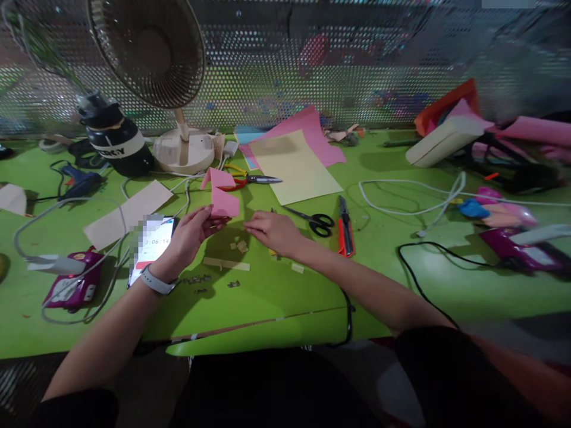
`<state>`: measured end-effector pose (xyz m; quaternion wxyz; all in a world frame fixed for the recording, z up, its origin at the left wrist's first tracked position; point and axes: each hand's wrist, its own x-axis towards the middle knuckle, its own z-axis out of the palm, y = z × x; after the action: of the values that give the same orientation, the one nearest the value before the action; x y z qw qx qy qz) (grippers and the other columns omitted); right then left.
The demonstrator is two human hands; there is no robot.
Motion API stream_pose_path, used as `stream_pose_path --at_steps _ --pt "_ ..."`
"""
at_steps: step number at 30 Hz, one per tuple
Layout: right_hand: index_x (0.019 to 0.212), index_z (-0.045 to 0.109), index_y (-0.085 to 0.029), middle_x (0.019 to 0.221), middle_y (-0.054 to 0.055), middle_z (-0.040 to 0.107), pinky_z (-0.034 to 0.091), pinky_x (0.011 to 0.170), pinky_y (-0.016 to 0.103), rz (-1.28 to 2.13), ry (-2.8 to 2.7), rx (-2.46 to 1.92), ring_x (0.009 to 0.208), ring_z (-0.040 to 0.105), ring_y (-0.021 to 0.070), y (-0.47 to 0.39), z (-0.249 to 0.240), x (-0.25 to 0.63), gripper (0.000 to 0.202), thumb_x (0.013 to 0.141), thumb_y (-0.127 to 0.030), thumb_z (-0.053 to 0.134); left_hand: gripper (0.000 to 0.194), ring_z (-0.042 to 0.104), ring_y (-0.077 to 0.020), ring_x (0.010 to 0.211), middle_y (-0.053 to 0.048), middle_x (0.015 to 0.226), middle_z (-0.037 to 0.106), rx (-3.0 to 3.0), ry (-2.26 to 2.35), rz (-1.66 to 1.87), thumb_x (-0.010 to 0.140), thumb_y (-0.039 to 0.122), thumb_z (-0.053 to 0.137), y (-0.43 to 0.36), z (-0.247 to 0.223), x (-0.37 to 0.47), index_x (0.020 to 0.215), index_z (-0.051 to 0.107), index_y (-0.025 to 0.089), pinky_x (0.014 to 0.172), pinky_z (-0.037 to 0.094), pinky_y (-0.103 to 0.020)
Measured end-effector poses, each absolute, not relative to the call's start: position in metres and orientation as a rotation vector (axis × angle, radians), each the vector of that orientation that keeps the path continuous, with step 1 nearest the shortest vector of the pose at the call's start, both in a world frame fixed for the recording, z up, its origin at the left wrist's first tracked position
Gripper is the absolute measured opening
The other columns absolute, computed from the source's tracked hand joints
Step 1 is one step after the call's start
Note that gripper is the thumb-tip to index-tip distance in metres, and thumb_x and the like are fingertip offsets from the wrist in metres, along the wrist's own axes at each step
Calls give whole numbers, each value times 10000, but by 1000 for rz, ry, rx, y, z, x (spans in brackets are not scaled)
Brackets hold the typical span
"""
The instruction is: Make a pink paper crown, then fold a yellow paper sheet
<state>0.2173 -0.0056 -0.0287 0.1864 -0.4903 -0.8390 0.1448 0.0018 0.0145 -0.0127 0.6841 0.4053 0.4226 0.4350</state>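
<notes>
The left hand (190, 235) pinches a folded pink paper (225, 203) over the green table (285, 309). The right hand (274, 232) is near it, fingers bunched close (I can't tell if they hold anything). Small tan bits (241, 245) lie below; black scissors (321, 224) lie nearby.

Head-worn view, facing forward and down, over green table (285, 303)
</notes>
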Motion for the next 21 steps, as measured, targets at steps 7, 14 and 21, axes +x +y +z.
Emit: stream_pose_path --at_steps 7,14,21 --pt "781 731 -165 791 53 709 402 567 270 325 -2305 -1485 672 618 156 -6 -22 235 268 930 -372 648 215 711 -174 908 -86 959 763 941 917 980 841 337 713 13 -14 1 928 730 141 920 539 -322" --pt "1194 667 -181 1099 127 698 493 696 375 352 -2443 -1755 900 662 283 -29 1 282 467 835 -480 687 351 719 -174 885 -64 1062 754 1161 1001 932 813 357 760 10 -6 -1 1116 700 190 761 585 -278" --pt "1239 578 -127 1164 181 630 524 682 391 258 -2670 -1824 938 648 304 -47 -8 277 470 775 -201 604 349 745 -215 894 -73 1027 770 1224 1105 921 812 438 753 12 -8 -2 1068 712 205 564 553 -225"
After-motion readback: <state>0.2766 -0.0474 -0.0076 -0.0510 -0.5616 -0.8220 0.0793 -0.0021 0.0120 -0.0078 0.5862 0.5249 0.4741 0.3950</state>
